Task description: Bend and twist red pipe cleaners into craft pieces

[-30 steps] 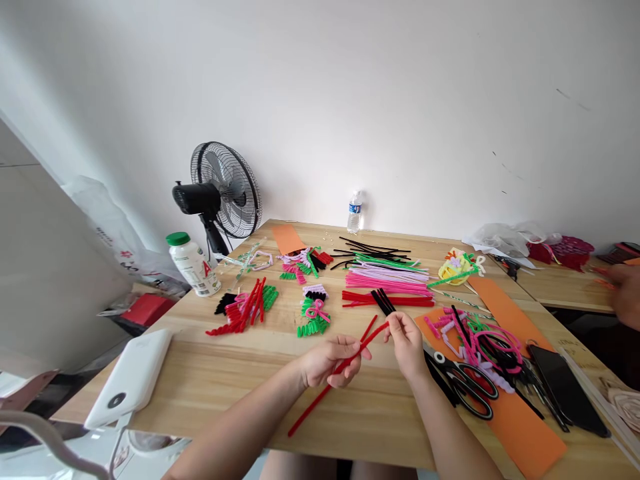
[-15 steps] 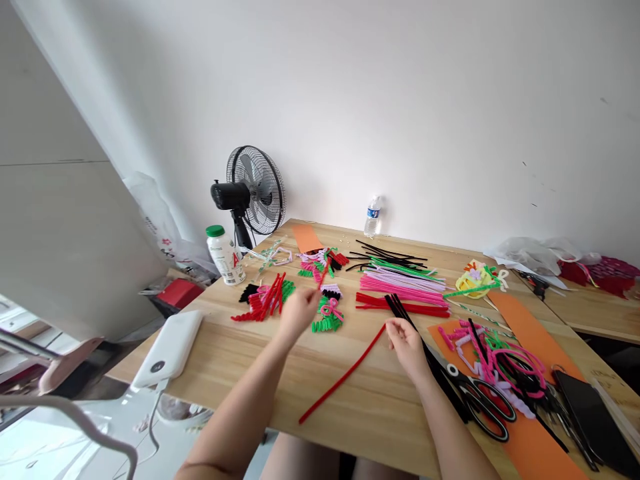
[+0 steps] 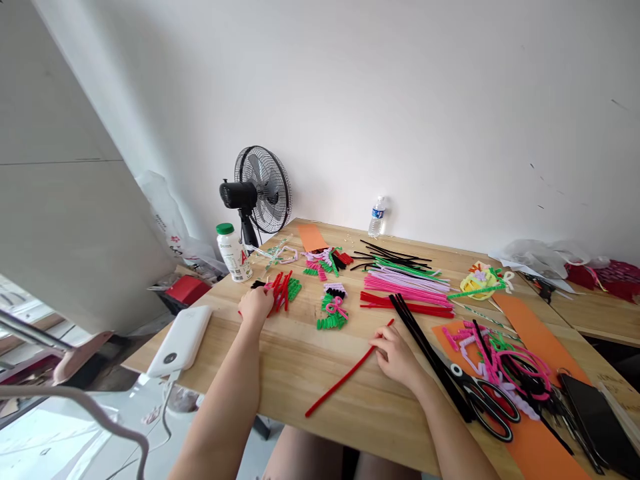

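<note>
Loosely curled, the right hand (image 3: 397, 357) rests at lower centre on the desk (image 3: 300, 360), its grip touching the long red pipe cleaner (image 3: 345, 378) lying flat. Farther up-left, the left hand (image 3: 256, 305) reaches the red coiled pieces (image 3: 279, 292); its grip seems closed on one, though hidden.

A plain room set up as a craft workspace, probably at home or in a small workshop.

A wooden tabletop (image 3: 300, 360) against a bare white wall (image 3: 400, 100) is strewn with pipe cleaners (image 3: 405, 283) sorted by colour at 12 o'clock, coiled pieces (image 3: 283, 291) at 10 o'clock, scissors (image 3: 480, 393) and orange paper (image 3: 530, 333) at 3 o'clock. A standing fan (image 3: 260, 190) and a water bottle (image 3: 377, 216) stand at the far edge; a second tabletop (image 3: 600, 310) adjoins at 2 o'clock.
</note>
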Available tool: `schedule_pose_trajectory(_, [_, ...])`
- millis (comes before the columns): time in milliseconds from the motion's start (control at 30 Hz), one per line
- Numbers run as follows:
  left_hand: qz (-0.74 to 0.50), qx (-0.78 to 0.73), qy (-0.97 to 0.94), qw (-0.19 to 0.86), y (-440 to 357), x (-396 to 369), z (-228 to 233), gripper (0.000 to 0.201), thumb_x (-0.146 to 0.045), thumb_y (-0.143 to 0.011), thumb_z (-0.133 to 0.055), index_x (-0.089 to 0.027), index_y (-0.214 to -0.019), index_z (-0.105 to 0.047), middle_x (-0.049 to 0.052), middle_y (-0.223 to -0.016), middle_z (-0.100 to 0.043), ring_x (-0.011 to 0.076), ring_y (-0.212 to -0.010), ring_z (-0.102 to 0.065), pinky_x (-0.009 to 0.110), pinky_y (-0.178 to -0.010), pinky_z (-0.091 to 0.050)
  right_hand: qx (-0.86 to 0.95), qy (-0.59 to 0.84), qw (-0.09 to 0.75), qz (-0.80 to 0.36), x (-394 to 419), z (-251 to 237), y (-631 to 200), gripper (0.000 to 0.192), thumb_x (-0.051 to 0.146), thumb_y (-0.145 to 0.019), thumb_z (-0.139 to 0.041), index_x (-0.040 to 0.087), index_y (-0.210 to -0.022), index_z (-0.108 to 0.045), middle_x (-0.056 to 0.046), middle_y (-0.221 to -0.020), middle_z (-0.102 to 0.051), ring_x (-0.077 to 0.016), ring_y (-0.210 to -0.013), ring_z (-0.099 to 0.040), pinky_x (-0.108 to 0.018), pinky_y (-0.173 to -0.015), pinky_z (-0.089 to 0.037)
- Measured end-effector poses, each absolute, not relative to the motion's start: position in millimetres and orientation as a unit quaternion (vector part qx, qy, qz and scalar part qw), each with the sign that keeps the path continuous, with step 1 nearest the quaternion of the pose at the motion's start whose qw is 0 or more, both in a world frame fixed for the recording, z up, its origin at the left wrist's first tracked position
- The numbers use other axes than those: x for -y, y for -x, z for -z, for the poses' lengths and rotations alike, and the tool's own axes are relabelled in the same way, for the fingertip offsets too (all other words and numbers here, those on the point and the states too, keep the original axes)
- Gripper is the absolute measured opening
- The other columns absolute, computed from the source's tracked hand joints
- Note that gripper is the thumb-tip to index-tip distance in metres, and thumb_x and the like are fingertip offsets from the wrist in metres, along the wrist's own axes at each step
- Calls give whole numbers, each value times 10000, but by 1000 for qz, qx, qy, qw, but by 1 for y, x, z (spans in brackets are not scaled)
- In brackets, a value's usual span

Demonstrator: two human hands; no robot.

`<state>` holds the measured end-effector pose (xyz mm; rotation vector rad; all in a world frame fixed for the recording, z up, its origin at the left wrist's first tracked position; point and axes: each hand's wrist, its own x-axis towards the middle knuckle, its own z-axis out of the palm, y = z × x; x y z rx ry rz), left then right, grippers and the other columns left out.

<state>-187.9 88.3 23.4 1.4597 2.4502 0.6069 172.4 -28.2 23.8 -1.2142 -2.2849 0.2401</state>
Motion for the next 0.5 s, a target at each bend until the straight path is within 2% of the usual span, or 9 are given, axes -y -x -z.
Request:
schedule_pose_trajectory(67, [-251,-829,-495,68,178,-83,-27,393,-359,-847,-385,-137,-1043,-643,182,-1088,-601,322,-1047,-522,395,-848,-393,863,429,248,-92,30,-26,-169,225,61,-709,-604,228,-827,-699,-64,-902,-574,-217,-882,-523,-366,-788,-455])
schedule_pose_trajectory(133, [-345,-782,-519,22,158,-75,-31,374,-316,-861,-359,-131,-1002,-651,158,-1028,-612,272,-1007,-533,355,-871,-389,869,426,236,-91,31,-27,-166,133,104,-712,-661,229,-738,-698,-58,-869,-583,-219,-867,-514,-369,-770,-452])
schedule_pose_trajectory(200, [-417,-679,-601,52,128,-64,-35,355,-314,-866,-362,-131,-909,-664,128,-941,-620,217,-916,-555,292,-825,-413,869,427,238,-81,31,-27,-163,122,115,-739,-654,218,-678,-677,-54,-820,-594,-215,-833,-508,-364,-742,-449])
schedule_pose_trajectory(267, [-428,-562,-694,140,92,-49,-37,336,-335,-863,-388,-152,-825,-666,98,-874,-616,181,-803,-559,258,-730,-429,865,424,260,-68,31,-29,-162,139,112,-784,-599,205,-697,-655,-56,-795,-602,-211,-805,-504,-361,-723,-442])
schedule_pose_trajectory(367, [-369,-364,-808,281,44,-27,-41,273,-333,-831,-475,-162,-754,-673,68,-816,-619,166,-791,-550,247,-725,-408,836,437,328,-54,31,-33,-161,148,135,-834,-513,192,-763,-630,-64,-772,-601,-213,-784,-508,-366,-719,-429])
schedule_pose_trajectory(433, [-310,-322,-810,379,24,-18,-43,300,-342,-813,-499,-150,-648,-660,38,-665,-586,143,-672,-521,240,-640,-388,790,466,391,-78,32,-37,-162,143,185,-835,-511,186,-749,-624,-65,-747,-598,-210,-756,-523,-355,-698,-432])
schedule_pose_trajectory(500, [-269,-335,-752,500,12,-15,-45,295,-384,-764,-559,-133,-651,-664,-4,-545,-516,107,-533,-444,228,-527,-329,717,508,445,-173,33,-40,-164,143,252,-809,-551,178,-711,-624,-52,-699,-597,-190,-670,-539,-323,-623,-439])
